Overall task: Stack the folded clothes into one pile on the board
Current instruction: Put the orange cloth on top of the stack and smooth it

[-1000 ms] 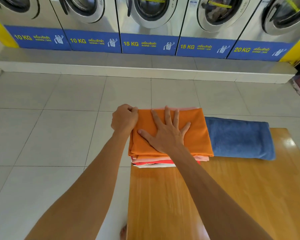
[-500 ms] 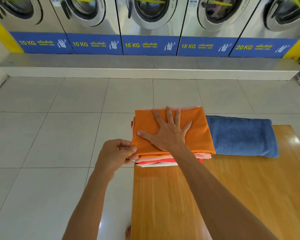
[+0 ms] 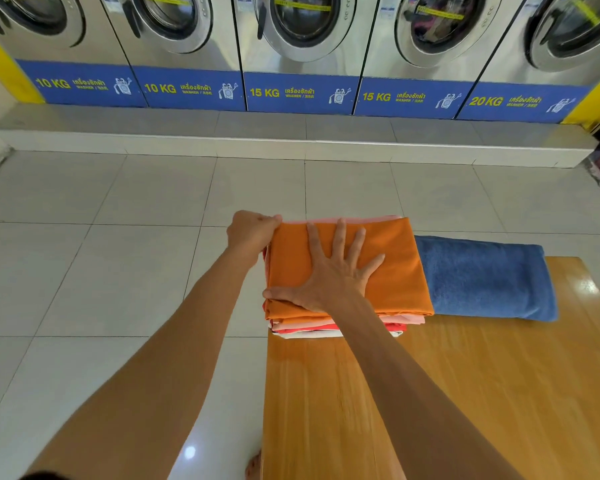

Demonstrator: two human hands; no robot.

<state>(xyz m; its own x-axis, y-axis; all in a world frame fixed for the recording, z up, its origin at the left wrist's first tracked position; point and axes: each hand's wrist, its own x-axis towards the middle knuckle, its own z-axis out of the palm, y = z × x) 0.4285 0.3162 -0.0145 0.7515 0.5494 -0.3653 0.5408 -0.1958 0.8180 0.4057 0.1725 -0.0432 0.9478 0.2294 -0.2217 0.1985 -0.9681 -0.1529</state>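
A single head-worn camera looks forward and down, close over the board (image 3: 465, 393), facing the washers (image 3: 298, 46).

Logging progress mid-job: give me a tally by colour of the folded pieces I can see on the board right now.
Orange: 1, top of the pile
Pink or peach: 1, edge showing under the orange
Red: 1, edge only
White: 1, bottom edge only
Blue: 1, folded towel beside the pile, not yet stacked
Total: 5 visible; further layers inside the pile cannot be ruled out.
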